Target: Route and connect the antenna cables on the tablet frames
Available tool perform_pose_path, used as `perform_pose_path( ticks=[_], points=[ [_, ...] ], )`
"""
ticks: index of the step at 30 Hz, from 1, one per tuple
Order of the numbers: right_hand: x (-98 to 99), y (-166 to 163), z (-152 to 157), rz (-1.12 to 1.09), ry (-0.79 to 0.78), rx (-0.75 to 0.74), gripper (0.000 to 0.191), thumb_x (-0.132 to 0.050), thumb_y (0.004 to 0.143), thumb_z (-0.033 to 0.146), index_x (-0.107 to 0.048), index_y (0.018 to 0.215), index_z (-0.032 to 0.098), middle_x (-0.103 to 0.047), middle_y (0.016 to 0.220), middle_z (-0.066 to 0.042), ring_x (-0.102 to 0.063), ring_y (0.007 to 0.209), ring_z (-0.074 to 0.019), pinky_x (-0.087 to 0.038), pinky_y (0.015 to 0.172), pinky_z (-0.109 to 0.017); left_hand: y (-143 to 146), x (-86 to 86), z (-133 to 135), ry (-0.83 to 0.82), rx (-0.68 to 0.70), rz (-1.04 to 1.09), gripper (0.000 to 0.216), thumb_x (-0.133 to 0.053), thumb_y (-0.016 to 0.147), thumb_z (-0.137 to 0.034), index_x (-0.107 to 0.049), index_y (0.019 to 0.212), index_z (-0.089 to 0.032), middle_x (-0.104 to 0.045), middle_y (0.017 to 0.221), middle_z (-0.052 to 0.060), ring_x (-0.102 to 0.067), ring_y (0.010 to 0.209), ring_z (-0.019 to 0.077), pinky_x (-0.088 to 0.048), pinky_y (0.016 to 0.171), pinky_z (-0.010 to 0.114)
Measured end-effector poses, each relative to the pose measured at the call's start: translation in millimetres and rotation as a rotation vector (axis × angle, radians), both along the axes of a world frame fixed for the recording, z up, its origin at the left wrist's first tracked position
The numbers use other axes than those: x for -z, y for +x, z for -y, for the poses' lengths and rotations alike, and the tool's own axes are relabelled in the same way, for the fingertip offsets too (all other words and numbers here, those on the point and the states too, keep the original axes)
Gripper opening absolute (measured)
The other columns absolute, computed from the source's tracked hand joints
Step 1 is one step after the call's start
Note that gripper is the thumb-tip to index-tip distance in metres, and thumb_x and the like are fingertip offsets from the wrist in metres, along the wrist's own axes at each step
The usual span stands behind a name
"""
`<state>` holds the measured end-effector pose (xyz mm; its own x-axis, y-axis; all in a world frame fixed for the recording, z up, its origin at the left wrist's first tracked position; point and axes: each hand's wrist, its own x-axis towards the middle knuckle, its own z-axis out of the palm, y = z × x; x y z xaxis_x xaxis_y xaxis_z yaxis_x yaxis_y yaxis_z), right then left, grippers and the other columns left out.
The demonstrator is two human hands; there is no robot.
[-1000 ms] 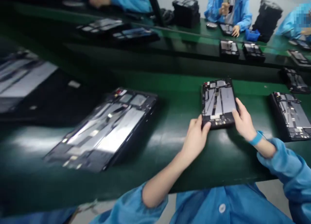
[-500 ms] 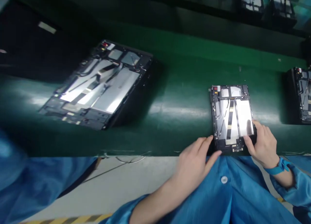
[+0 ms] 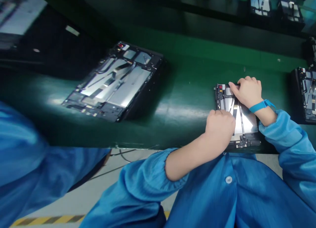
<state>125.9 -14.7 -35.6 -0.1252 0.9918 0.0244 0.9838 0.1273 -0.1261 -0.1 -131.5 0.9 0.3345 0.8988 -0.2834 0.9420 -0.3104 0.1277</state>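
An opened tablet (image 3: 249,124), with shiny silver batteries and dark flat cables showing, lies near the front edge of the green bench. My left hand (image 3: 220,127) is closed over its left side, knuckles up. Whatever its fingers hold is hidden beneath the hand. At the tablet's far end, my right hand (image 3: 249,90) has its fingers bent over the edge and its thumb toward the far left corner. It covers part of the upper casing and wears a blue wristband (image 3: 261,105).
A thick stack topped by another opened tablet (image 3: 118,86) stands left on the green bench (image 3: 182,99). A similar stack (image 3: 308,93) is at the right edge. More units (image 3: 260,4) sit on the far shelf. A neighbouring person's blue sleeve (image 3: 22,155) reaches in from the left.
My right hand has moved from the tablet's near right corner up to its far end. My left hand has slid forward from the near left corner and curled. The view has shifted slightly.
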Motion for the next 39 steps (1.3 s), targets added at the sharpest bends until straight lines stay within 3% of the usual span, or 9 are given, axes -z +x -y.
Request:
perform_pose_path(
  ticks=[6,9,12,15,17,19,22,28,39],
  points=[
    [-5.9,-1.5,1.6,-0.027,0.130,0.061,0.048,-0.054,0.102,0.048,-0.067,0.126,0.008,-0.069,0.124,-0.025,-0.062,0.117,-0.0428,-0.044,0.096,-0.053,-23.3,1.5,-1.7,-0.102,-0.132,0.151,0.021,-0.053,0.087,-0.007,-0.070,0.098,-0.011,-0.076,0.099,0.017,-0.075,0.091,0.0309,-0.050,0.070,0.036],
    [-2.6,-1.6,-2.8,-0.030,0.050,0.061,0.052,-0.051,0.104,0.055,-0.075,0.108,0.009,-0.072,0.112,-0.025,-0.064,0.111,-0.0425,-0.046,0.092,-0.053,-38.3,20.3,8.0,-0.034,-0.315,0.379,0.011,-0.056,0.083,-0.010,-0.055,0.080,-0.021,-0.066,0.081,0.004,-0.067,0.076,0.0222,-0.045,0.065,0.032],
    [5.2,-7.7,-11.5,-0.119,0.008,-0.041,0.044,-0.056,0.103,0.051,-0.080,0.098,0.015,-0.074,0.111,-0.020,-0.065,0.110,-0.0399,-0.046,0.091,-0.051,-54.0,43.6,15.4,0.056,-0.548,0.597,0.017,-0.055,0.085,-0.015,-0.043,0.077,-0.024,-0.050,0.067,-0.004,-0.055,0.062,0.0160,-0.045,0.064,0.029],
    [10.6,-12.2,-19.2,-0.264,0.014,-0.143,0.025,-0.061,0.101,0.036,-0.081,0.097,0.021,-0.077,0.108,-0.013,-0.066,0.105,-0.0334,-0.045,0.093,-0.048,-66.9,59.4,13.9,0.226,-0.660,0.607,0.017,-0.060,0.084,-0.018,-0.053,0.099,-0.022,-0.060,0.087,0.002,-0.064,0.077,0.0208,-0.053,0.073,0.035],
    [10.7,-9.9,-19.3,-0.332,0.039,-0.175,0.017,-0.065,0.098,0.028,-0.080,0.093,0.023,-0.078,0.104,-0.009,-0.067,0.102,-0.0302,-0.044,0.093,-0.045,-72.1,62.7,6.8,0.379,-0.624,0.561,0.046,-0.066,0.081,-0.019,-0.054,0.125,-0.017,-0.062,0.114,0.013,-0.067,0.104,0.0292,-0.056,0.088,0.043],
    [9.1,-3.0,-13.5,-0.357,0.078,-0.165,0.010,-0.069,0.093,0.024,-0.078,0.088,0.023,-0.079,0.097,-0.007,-0.067,0.098,-0.0292,-0.043,0.090,-0.043,-74.6,60.9,-4.7,0.439,-0.543,0.573,0.063,-0.068,0.081,-0.019,-0.049,0.141,-0.015,-0.058,0.128,0.018,-0.065,0.114,0.0315,-0.056,0.096,0.047],
    [7.2,11.5,3.7,-0.374,0.132,-0.141,0.008,-0.071,0.086,0.015,-0.072,0.083,0.023,-0.075,0.082,-0.004,-0.067,0.089,-0.0269,-0.041,0.084,-0.040,-75.6,53.2,-26.6,0.327,-0.480,0.697,0.055,-0.066,0.084,-0.021,-0.055,0.138,-0.017,-0.060,0.123,0.013,-0.066,0.090,0.0210,-0.058,0.086,0.040],
    [10.1,24.5,35.3,-0.441,0.191,-0.229,0.013,-0.070,0.085,0.016,-0.063,0.078,0.024,-0.070,0.074,0.000,-0.062,0.079,-0.0222,-0.039,0.080,-0.036,-77.3,43.7,-63.1,-0.163,-0.431,0.937,0.009,-0.066,0.081,-0.020,-0.061,0.088,-0.019,-0.059,0.074,-0.002,-0.057,0.066,0.0132,-0.047,0.065,0.027],
    [-0.9,26.4,65.9,-0.481,0.161,-0.323,0.014,-0.069,0.083,0.011,-0.067,0.078,0.024,-0.069,0.069,0.003,-0.060,0.071,-0.0178,-0.039,0.076,-0.032,-93.3,43.6,-87.1,-0.534,-0.395,1.146,0.026,-0.084,0.068,-0.021,-0.062,0.081,-0.018,-0.060,0.064,-0.004,-0.056,0.060,0.0098,-0.044,0.060,0.024]
  ],
)
